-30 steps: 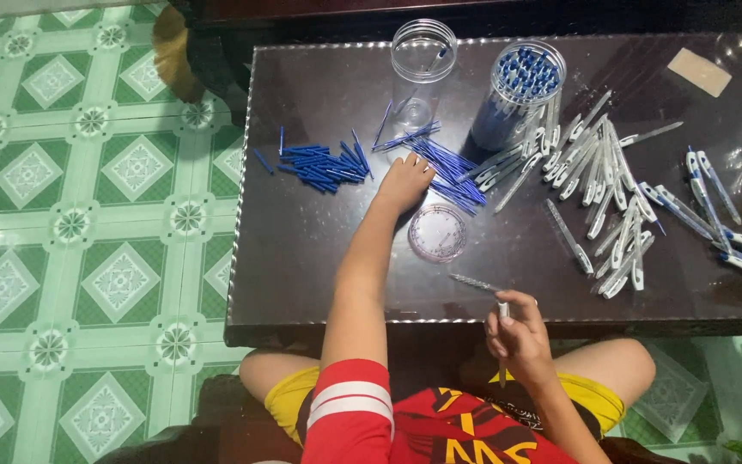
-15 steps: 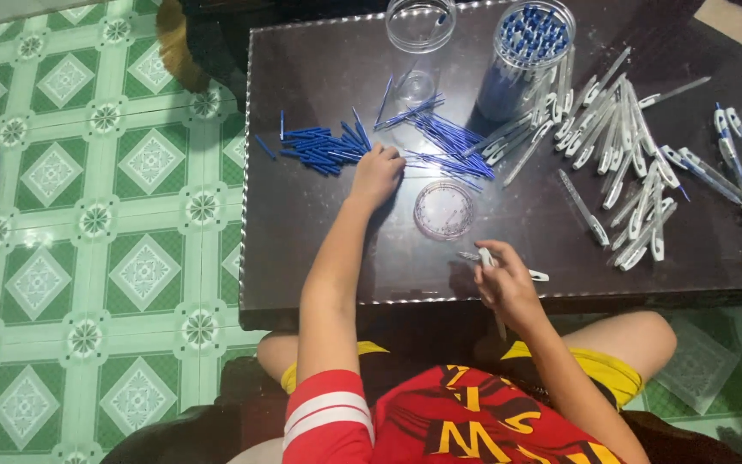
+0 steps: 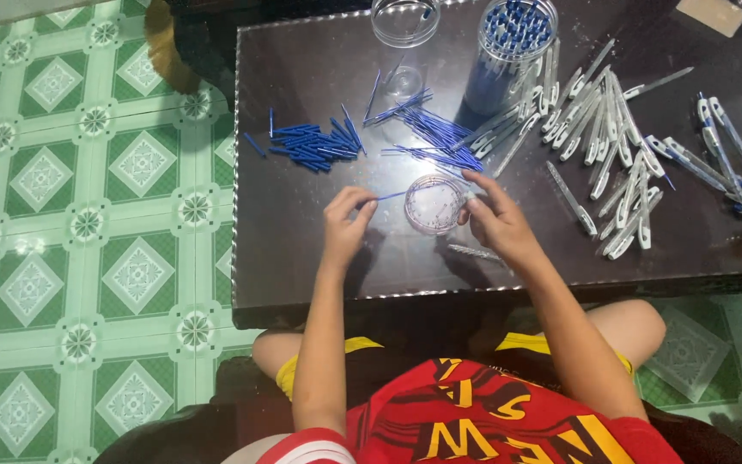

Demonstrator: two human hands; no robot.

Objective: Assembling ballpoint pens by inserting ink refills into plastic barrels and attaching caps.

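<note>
1. Head view, the step in hand: the left hand (image 3: 345,225) pinched a thin blue refill (image 3: 391,196) between thumb and fingertips, its free end pointing toward a small clear round dish (image 3: 434,204) on the dark bench (image 3: 302,258). The right hand (image 3: 495,222) rested just beside the dish, fingers curled at its rim; whether it gripped anything could not be told. It looked like the assembly step, a refill being brought to meet a barrel.

2. Head view, what the next move called for: by my judgement, a clear barrel such as the one (image 3: 474,252) lying on the bench under the right wrist had to be taken up and the refill lined up with its open end.

3. Head view, where things lay: the held refill sat between the two hands, near the dish. A pile of blue refills (image 3: 313,146) lay beyond the left hand, well apart. White pen barrels (image 3: 599,129) spread to the right, near a clear jar of blue parts (image 3: 508,43).
</note>
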